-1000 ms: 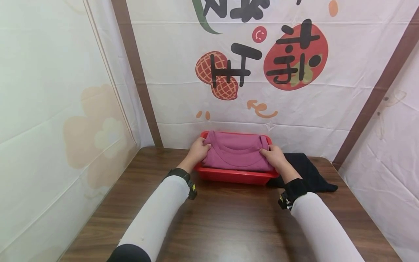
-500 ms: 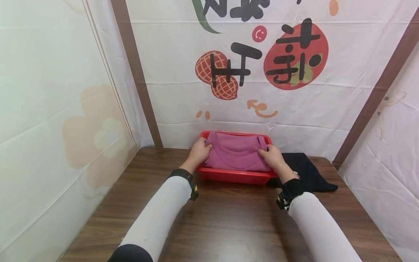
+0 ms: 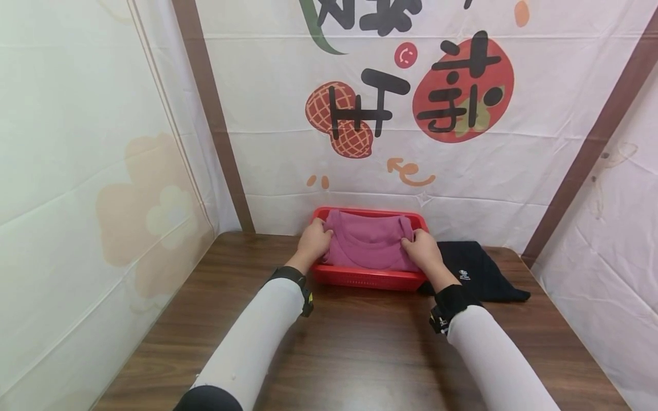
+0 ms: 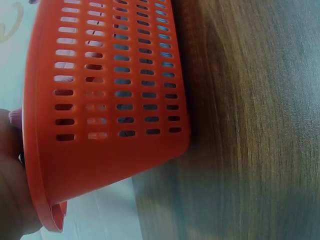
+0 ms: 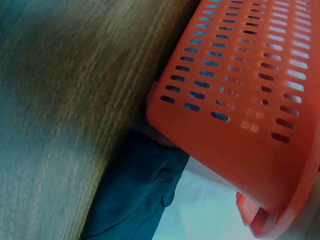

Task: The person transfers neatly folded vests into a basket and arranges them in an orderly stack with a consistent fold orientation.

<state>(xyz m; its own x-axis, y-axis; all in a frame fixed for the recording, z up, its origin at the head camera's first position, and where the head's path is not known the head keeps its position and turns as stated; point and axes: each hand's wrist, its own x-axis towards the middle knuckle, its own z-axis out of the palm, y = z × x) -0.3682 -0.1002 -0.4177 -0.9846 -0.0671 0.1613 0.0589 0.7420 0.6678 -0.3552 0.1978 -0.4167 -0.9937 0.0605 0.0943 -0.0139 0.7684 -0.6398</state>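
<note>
A folded pink shirt [image 3: 367, 242], neckline facing up, lies in a red plastic basket [image 3: 367, 279] at the back of the table. My left hand [image 3: 315, 240] pinches the shirt's left edge, thumb on top, at the basket's left end. Over at the other end, my right hand [image 3: 424, 251] pinches the right edge the same way. The left wrist view catches part of the left hand [image 4: 15, 187] by the rim of the slotted basket [image 4: 110, 160]. Fingers beneath the shirt are hidden.
A folded dark garment [image 3: 475, 271] with a small white print lies right of the basket, partly behind my right hand. The wooden table [image 3: 360, 342] meets a printed white cloth wall [image 3: 277, 142] just behind the basket.
My right hand has shifted left with the shirt's right edge, drawing it inward from the basket's right end. The dark garment's white print has come into view. My left hand has barely moved.
</note>
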